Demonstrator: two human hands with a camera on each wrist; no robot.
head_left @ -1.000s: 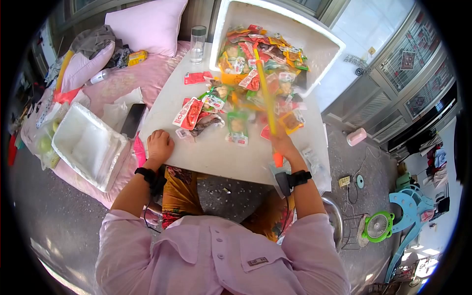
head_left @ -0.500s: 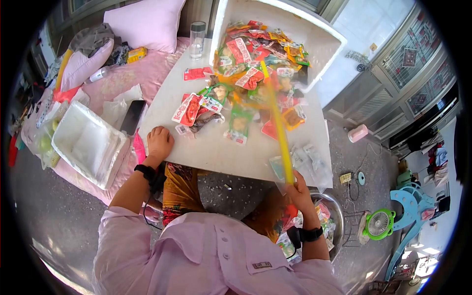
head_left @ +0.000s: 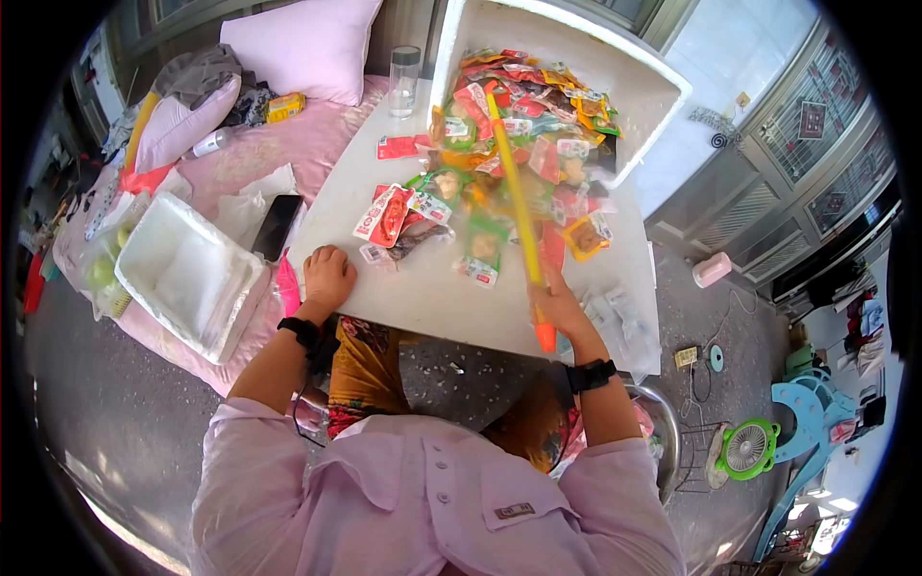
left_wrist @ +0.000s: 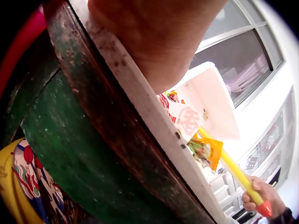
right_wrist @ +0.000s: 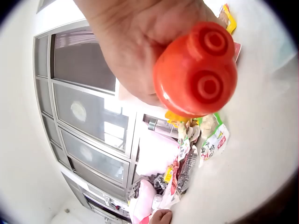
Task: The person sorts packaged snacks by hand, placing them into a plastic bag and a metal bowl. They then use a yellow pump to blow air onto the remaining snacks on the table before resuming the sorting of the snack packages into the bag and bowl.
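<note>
My right hand (head_left: 559,305) grips a long yellow stick (head_left: 519,197) near its orange end (head_left: 545,336), over the front right of the table (head_left: 413,302). The stick's far part reaches over the pile of snack packets (head_left: 538,91) at the mouth of a white foam box (head_left: 648,110). In the right wrist view the orange end (right_wrist: 196,70) sticks out below the palm. My left hand (head_left: 328,276) rests on the table's front left edge, holding nothing; red packets (head_left: 386,217) and a green packet (head_left: 482,245) lie beyond it.
A glass bottle (head_left: 403,84) stands at the table's back left. Clear plastic bags (head_left: 615,322) lie at the front right, above a metal basin (head_left: 669,442). On the pink bed to the left are an empty foam box (head_left: 187,274) and a phone (head_left: 277,228).
The right hand first drew the stick back toward the front right corner, then moved forward and left with it over the table again. The left hand stayed on the table.
</note>
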